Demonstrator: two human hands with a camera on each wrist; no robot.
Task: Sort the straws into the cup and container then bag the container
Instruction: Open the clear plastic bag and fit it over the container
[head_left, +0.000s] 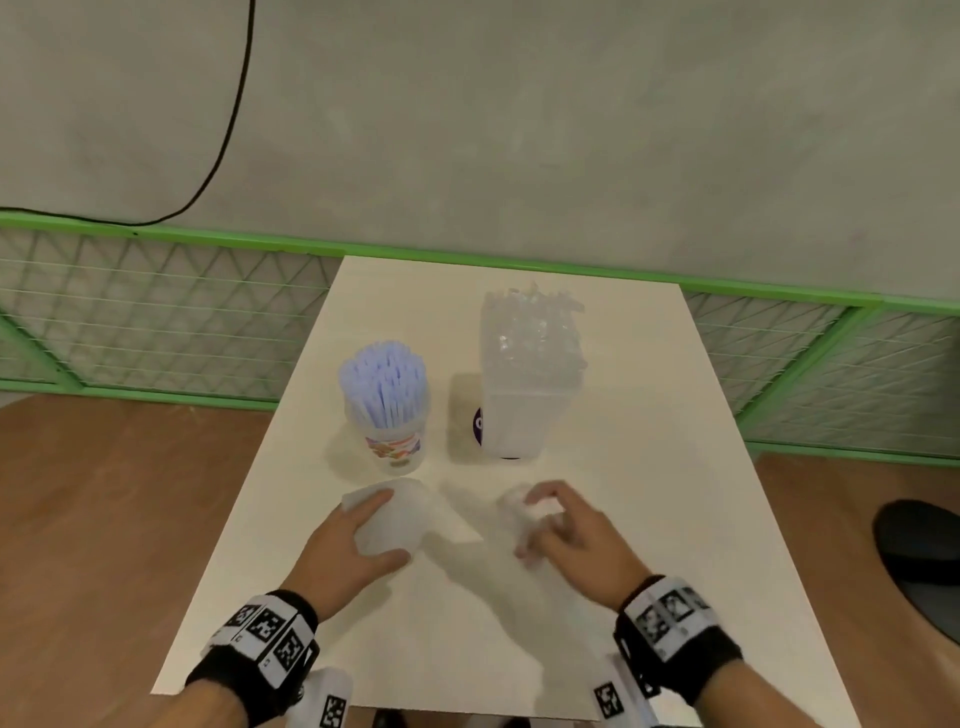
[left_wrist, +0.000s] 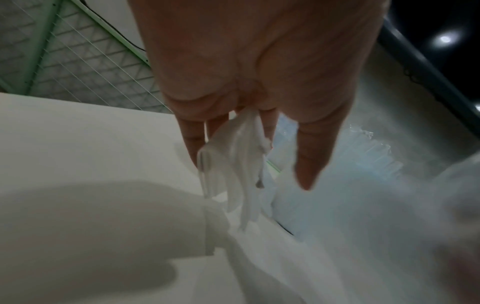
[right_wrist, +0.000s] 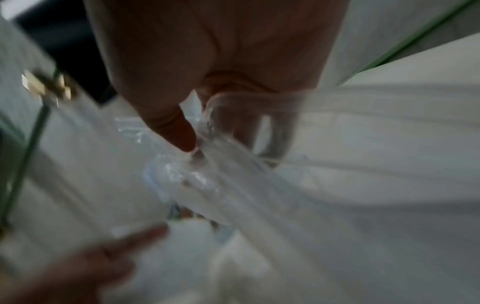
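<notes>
My left hand (head_left: 347, 540) and right hand (head_left: 561, 525) each gripped the clear bag (head_left: 402, 517) on the near table (head_left: 649, 467). The straw-filled cup (head_left: 387, 410) stood far left, the container (head_left: 527, 379) just right of it.

Motion blur smears the bag (right_wrist: 259, 205) in the right wrist view; perhaps the container (head_left: 524, 395) hides a purple object.

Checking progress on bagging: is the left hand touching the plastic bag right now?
Touching. The left wrist view shows the left hand pinching a bunched edge of the plastic bag between its fingers.
</notes>
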